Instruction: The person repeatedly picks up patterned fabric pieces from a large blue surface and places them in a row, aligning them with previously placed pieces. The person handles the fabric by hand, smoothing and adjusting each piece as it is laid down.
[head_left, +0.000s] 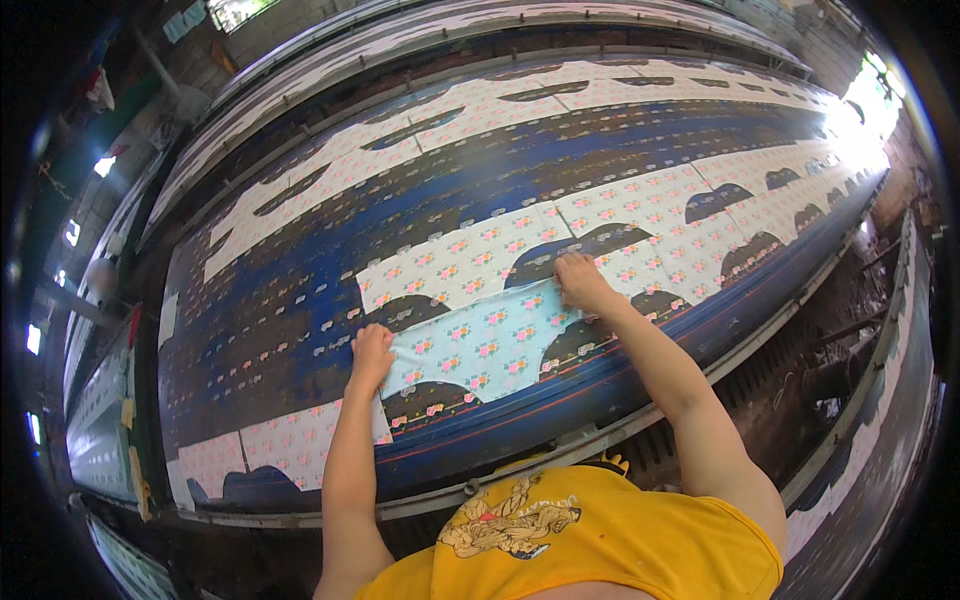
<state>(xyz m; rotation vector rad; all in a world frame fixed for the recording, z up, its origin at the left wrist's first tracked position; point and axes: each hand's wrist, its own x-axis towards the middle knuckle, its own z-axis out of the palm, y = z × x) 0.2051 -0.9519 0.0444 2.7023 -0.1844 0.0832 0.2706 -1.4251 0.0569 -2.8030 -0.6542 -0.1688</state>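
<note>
I note a long neighbouring table (400, 62) curving across the top, lined with pale cloth (440, 28). Upper right: glare fills a bright opening (865, 120) beside a grey wall (822, 50). Upper left: pale-blue fabric (184, 22) hangs near a window (235, 12). Far left: I see a pale-green table (105, 440). Lower right: a dark table (890, 470) bears pale panels (808, 525).

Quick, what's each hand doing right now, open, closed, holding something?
Left hand: closed, holding the upper left corner of the light-blue, flower-printed fabric piece.
Right hand: closed, holding the same piece's upper right corner.
</note>
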